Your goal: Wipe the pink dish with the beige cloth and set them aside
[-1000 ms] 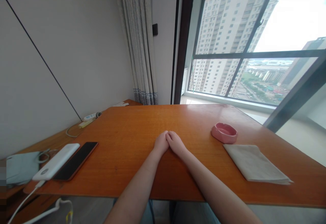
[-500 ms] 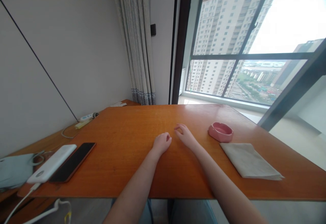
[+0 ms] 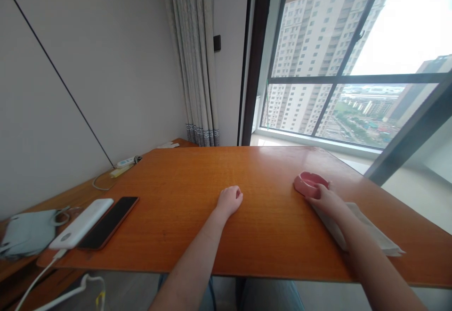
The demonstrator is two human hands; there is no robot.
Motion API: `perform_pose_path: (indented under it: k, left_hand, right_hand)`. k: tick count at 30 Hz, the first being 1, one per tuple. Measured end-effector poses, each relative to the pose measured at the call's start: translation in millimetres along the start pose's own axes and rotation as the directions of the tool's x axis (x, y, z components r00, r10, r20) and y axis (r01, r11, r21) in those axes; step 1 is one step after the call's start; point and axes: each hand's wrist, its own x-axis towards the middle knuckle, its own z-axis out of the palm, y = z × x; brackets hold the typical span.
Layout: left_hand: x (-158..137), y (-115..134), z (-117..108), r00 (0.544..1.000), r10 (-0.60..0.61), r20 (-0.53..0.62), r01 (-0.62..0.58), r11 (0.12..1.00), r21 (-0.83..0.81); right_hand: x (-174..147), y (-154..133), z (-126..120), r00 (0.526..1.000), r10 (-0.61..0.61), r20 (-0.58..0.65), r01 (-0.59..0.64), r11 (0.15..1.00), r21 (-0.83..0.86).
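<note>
A pink ashtray [image 3: 306, 183] with a notched rim is on the right part of the wooden table. My right hand [image 3: 326, 201] grips its near rim, thumb at the outer wall and fingers reaching over the edge into the bowl. Under my right forearm a folded grey cloth [image 3: 374, 235] lies partly hidden. My left hand [image 3: 230, 200] rests on the middle of the table, curled into a loose fist with nothing visible in it.
On the left side of the table [image 3: 169, 235] lie a white power bank [image 3: 83, 222] with a cable and a black phone [image 3: 109, 221]. A pale blue pouch [image 3: 28, 233] and a power strip [image 3: 126, 162] are beyond the left edge. A window stands behind.
My right hand has moved right, from beside my left hand to the ashtray, and has taken hold of its rim. My left hand stays in its fist on the table.
</note>
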Motion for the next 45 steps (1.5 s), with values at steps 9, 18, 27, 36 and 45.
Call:
perform_pose_path:
  k: [9, 18, 27, 36, 45]
  left_hand:
    - [-2.9, 5.4, -2.4, 0.999, 0.033, -0.012, -0.033, 0.999, -0.001]
    - [-35.2, 49.4, -28.0, 0.871, 0.481, -0.099, -0.468, 0.874, 0.127]
    - [-67.5, -21.8, -84.0, 0.962, 0.271, 0.031, -0.273, 0.954, 0.122]
    - [-63.0, -156.6, -167.0, 0.969, -0.169, -0.181, 0.232, 0.875, 0.425]
    - [-85.6, -206.3, -188.2, 0.943, -0.284, -0.176, 0.334, 0.807, 0.487]
  right_hand:
    - [-10.8, -18.3, -7.4, 0.995, -0.1, -0.022, 0.1, 0.995, 0.021]
    - [-84.9, -129.3, -1.1, 0.864, -0.502, 0.027, 0.442, 0.785, 0.434]
    - [-145.2, -165.8, 1.5, 0.765, -0.627, 0.147, 0.436, 0.672, 0.598]
    - [-118.1, -51.5, -7.5, 0.929, -0.364, -0.061, 0.364, 0.879, 0.307]
    - [-80.5, 73.5, -29.7, 0.989, 0.02, -0.147, -0.008, 0.996, 0.084]
